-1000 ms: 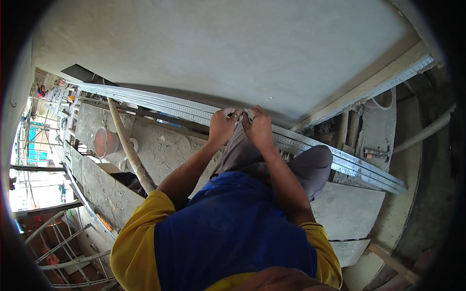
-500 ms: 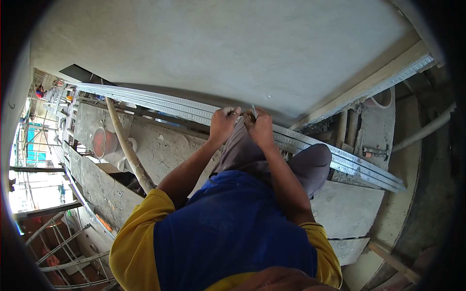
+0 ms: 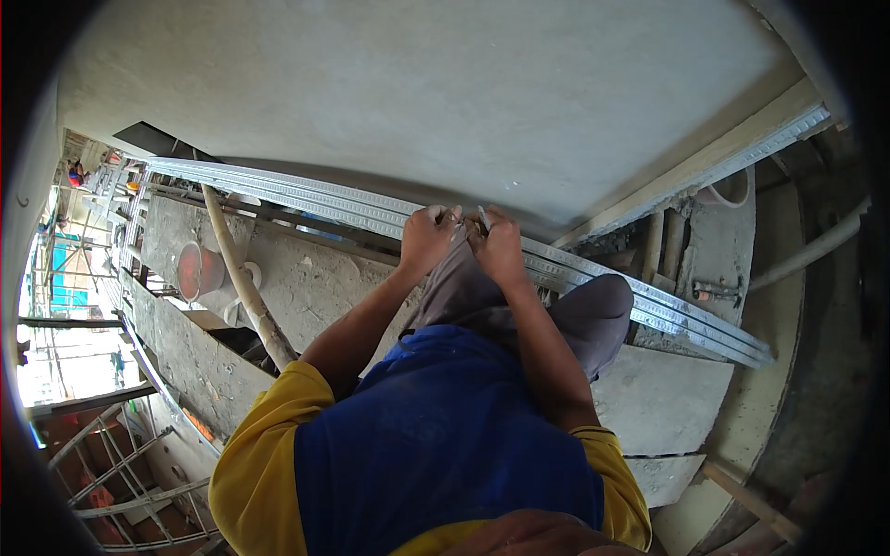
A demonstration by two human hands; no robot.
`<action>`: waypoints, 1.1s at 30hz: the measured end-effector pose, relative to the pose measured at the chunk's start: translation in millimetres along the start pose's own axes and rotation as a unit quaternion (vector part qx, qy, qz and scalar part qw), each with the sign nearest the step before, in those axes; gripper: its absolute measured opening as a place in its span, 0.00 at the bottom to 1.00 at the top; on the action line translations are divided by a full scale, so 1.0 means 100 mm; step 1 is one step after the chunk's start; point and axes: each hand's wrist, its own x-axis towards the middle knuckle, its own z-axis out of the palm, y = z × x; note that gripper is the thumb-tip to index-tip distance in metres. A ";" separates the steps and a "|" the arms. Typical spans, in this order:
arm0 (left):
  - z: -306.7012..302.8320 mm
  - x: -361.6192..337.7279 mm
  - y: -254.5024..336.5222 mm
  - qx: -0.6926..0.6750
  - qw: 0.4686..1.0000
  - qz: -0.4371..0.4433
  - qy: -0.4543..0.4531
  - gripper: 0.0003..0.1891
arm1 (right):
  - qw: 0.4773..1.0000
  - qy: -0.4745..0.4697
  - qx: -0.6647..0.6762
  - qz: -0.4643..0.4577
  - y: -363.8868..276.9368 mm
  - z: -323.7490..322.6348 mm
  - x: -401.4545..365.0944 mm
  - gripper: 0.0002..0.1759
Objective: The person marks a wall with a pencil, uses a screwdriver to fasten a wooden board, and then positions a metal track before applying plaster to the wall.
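Both hands are close together above my raised knee, beside a bundle of long perforated metal strips (image 3: 324, 204). My left hand (image 3: 428, 246) is closed, its thumb and forefinger pinched; whatever lies between them is too small to make out. My right hand (image 3: 499, 248) is closed around a thin, grey, pencil-like tool (image 3: 483, 219), whose upper end sticks out past the fingers. Running behind both hands, the shiny strips slant down from upper left to lower right. Grey trousers (image 3: 461, 287) cover the knee just below my fingers.
A smooth grey wall (image 3: 417, 93) rises right behind the strips. Dusty boards (image 3: 324, 287) form the platform, with gaps between them. A wooden pole (image 3: 243, 273) leans at left near a bucket (image 3: 199, 271). On the right stand a clamp (image 3: 717, 293) and another bucket (image 3: 728, 191).
My right hand's fingers have shifted slightly, moving a little away from the left hand, and the pencil-like tool sits at a slightly different angle. The metal strips have stayed in place.
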 end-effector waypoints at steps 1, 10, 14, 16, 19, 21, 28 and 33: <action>0.01 0.00 -0.02 0.000 1.000 0.000 0.000 0.22 | 1.000 -0.004 -0.002 0.010 -0.01 -0.01 -0.01 0.05; 0.04 0.02 -0.07 -0.002 0.999 0.020 0.025 0.22 | 0.999 0.002 -0.044 -0.010 -0.02 -0.01 -0.06 0.12; 0.02 0.01 -0.03 0.006 1.000 0.013 0.013 0.22 | 0.999 0.007 -0.052 -0.013 0.06 0.06 -0.07 0.13; 0.01 0.01 -0.03 0.012 1.000 0.007 0.005 0.23 | 0.998 0.013 -0.056 -0.026 0.05 0.06 -0.06 0.13; 0.02 0.02 -0.05 -0.005 1.000 0.000 0.007 0.23 | 0.998 -0.003 -0.049 -0.024 0.00 0.02 -0.04 0.12; 0.02 0.02 -0.07 -0.022 1.000 -0.006 0.001 0.23 | 0.998 0.002 -0.045 -0.036 0.02 0.03 -0.04 0.11; 0.01 0.04 -0.09 -0.005 1.000 -0.006 -0.002 0.23 | 0.998 0.008 -0.038 -0.043 0.04 0.05 -0.06 0.09; -0.01 0.01 -0.02 -0.010 1.000 0.001 0.001 0.22 | 0.999 -0.013 -0.049 -0.016 -0.03 0.00 -0.04 0.11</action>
